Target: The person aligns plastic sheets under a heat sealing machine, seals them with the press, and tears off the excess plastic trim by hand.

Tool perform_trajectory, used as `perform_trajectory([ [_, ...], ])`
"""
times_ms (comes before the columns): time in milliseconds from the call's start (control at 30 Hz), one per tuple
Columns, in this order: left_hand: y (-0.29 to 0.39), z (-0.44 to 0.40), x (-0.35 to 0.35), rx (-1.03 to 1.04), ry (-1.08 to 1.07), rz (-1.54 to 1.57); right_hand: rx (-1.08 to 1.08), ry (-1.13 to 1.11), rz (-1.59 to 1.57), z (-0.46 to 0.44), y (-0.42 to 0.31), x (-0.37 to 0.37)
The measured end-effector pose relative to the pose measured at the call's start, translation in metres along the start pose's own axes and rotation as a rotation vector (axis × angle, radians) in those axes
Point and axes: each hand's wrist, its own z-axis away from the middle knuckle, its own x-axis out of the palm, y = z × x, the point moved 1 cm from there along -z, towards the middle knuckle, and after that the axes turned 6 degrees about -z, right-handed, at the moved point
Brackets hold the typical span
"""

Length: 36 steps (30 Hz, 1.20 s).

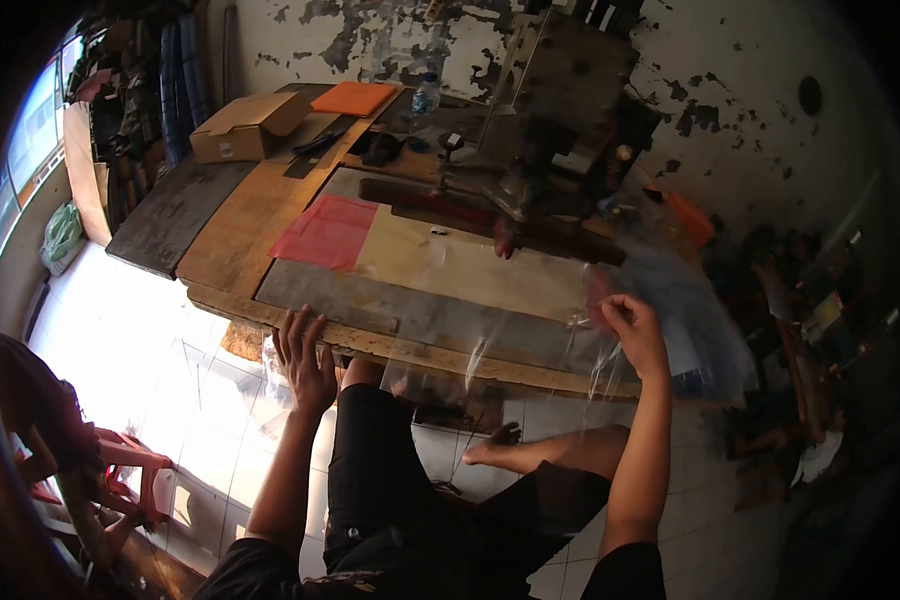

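Note:
My left hand [306, 362] rests at the front edge of the worktable [220, 235], its fingers stretched out and holding nothing. On the right, my right hand [634, 326] pinches a clear plastic sheet [598, 368], which spreads over the table's right side and hangs past the front edge. Flat on the grey work surface lies a long cream strip [470, 262], with a red sheet [322, 232] at its left end. Above the strip stands a dark press-like machine [540, 150] with a long horizontal bar [410, 200].
A cardboard box [245, 128], an orange item [353, 98] and a water bottle [426, 94] stand toward the back. A red stool [130, 465] is on the floor at left. Cluttered goods line the right side. My legs are below the table's front edge.

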Motion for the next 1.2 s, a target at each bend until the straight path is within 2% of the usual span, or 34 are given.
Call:
perform_trajectory([
  [200, 0.063, -0.018, -0.040, -0.073, 0.047, 0.154, 0.040, 0.024, 0.011, 0.045, -0.024, -0.008],
  [267, 0.105, -0.028, -0.054, 0.020, 0.003, 0.388, 0.054, 0.022, -0.046, 0.058, -0.030, -0.008],
  [367, 0.165, -0.036, -0.050, 0.232, -0.267, 0.710, 0.105, 0.032, -0.183, 0.072, -0.036, -0.005],
  [400, 0.188, -0.036, -0.048, 0.237, -0.435, 0.750, 0.104, 0.022, -0.249, 0.078, -0.037, -0.004],
  [467, 0.231, -0.041, -0.056, 0.122, -0.754, 0.915, 0.108, 0.021, -0.318, 0.091, -0.039, 0.004],
  [500, 0.243, -0.028, -0.037, 0.128, -0.715, 0.979, 0.089, 0.035, -0.331, 0.098, -0.041, 0.012],
  [533, 0.257, -0.032, -0.042, 0.041, -0.832, 1.025, 0.069, 0.051, -0.345, 0.105, -0.041, 0.017],
  [600, 0.269, -0.015, -0.023, -0.052, -0.846, 1.158, 0.064, 0.016, -0.374, 0.116, -0.039, 0.028],
  [633, 0.276, -0.011, -0.021, -0.246, -0.931, 1.344, 0.008, 0.069, -0.382, 0.120, -0.040, 0.039],
  [667, 0.277, -0.008, -0.020, -0.247, -0.943, 1.340, -0.049, 0.122, -0.388, 0.123, -0.039, 0.045],
  [733, 0.278, -0.008, -0.021, -0.302, -0.952, 1.414, -0.017, 0.151, -0.372, 0.128, -0.030, 0.053],
  [800, 0.273, -0.010, -0.025, -0.252, -0.930, 1.287, -0.062, 0.189, -0.368, 0.133, -0.028, 0.061],
  [867, 0.265, -0.016, -0.027, -0.036, -0.620, 1.222, -0.082, 0.146, -0.320, 0.138, -0.021, 0.056],
  [967, 0.247, -0.039, -0.041, 0.086, -0.570, 1.184, -0.174, -0.233, -0.117, 0.143, -0.021, 0.043],
  [1000, 0.239, -0.048, -0.045, 0.166, -0.545, 1.158, -0.173, -0.233, -0.118, 0.146, -0.008, 0.038],
  [1067, 0.226, -0.064, -0.057, 0.189, -0.657, 1.191, 0.024, -0.472, -0.455, 0.154, 0.027, 0.038],
  [1100, 0.222, -0.071, -0.063, 0.235, -0.648, 1.157, 0.178, -0.573, -0.523, 0.155, 0.031, 0.038],
  [1200, 0.211, -0.085, -0.079, 0.319, -0.630, 1.173, 0.221, -0.611, -0.519, 0.155, 0.047, 0.058],
])
